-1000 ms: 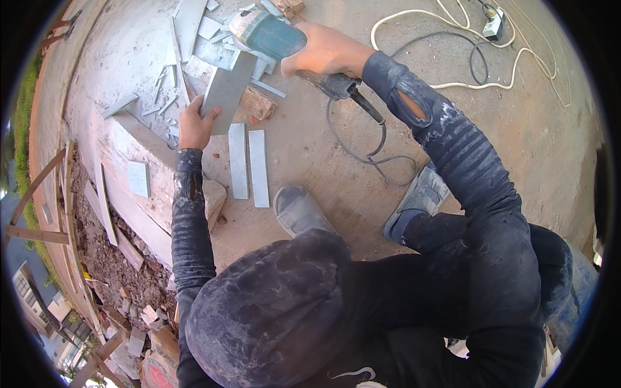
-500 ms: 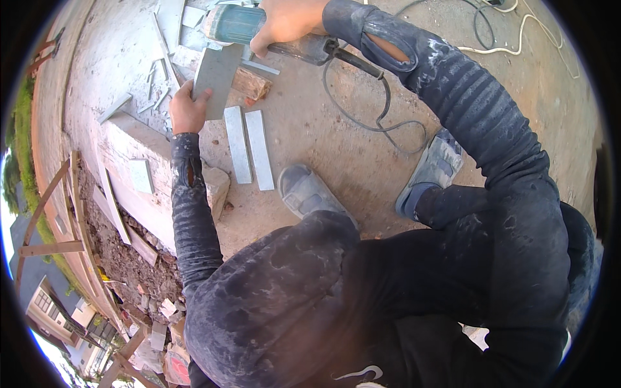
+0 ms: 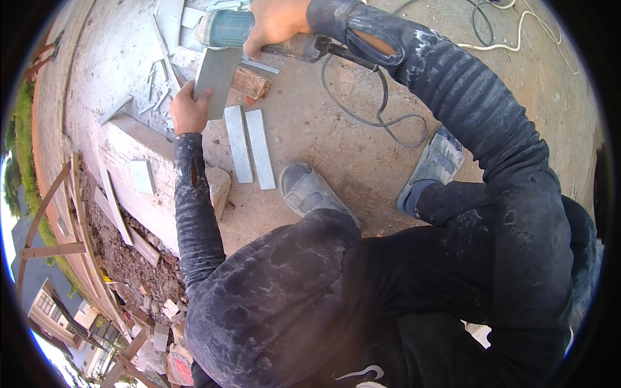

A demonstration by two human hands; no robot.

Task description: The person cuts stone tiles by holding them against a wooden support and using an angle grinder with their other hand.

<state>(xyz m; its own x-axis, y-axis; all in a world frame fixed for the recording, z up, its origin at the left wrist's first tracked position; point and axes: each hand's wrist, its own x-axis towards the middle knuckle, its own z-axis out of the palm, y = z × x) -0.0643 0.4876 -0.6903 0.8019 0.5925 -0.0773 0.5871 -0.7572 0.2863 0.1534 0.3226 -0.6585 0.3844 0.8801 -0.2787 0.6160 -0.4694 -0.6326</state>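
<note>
My right hand [image 3: 278,24] is wrapped round the body of a teal and black angle grinder [image 3: 226,28]. The grinder's head lies over the far end of a grey tile [image 3: 217,81]; its disc is hidden. My left hand [image 3: 189,108] pinches the tile's near left edge, thumb on top. A reddish brick piece [image 3: 251,83] lies by the tile's right side. Two narrow tile strips [image 3: 249,145] rest side by side on the ground, between the tile and my left shoe. The grinder's black cord [image 3: 385,103] trails off to the right and loops on the ground.
Thin tile offcuts [image 3: 155,77] lie scattered on the dusty ground at the far left. A pale block [image 3: 132,142] carries a small square tile [image 3: 142,176]. Rubble [image 3: 139,268] and wooden boards [image 3: 52,249] are on the left. A white cable [image 3: 511,46] runs at the far right.
My right hand and the angle grinder have shifted slightly to the left across the tile. My left hand and the tile stay nearly in place.
</note>
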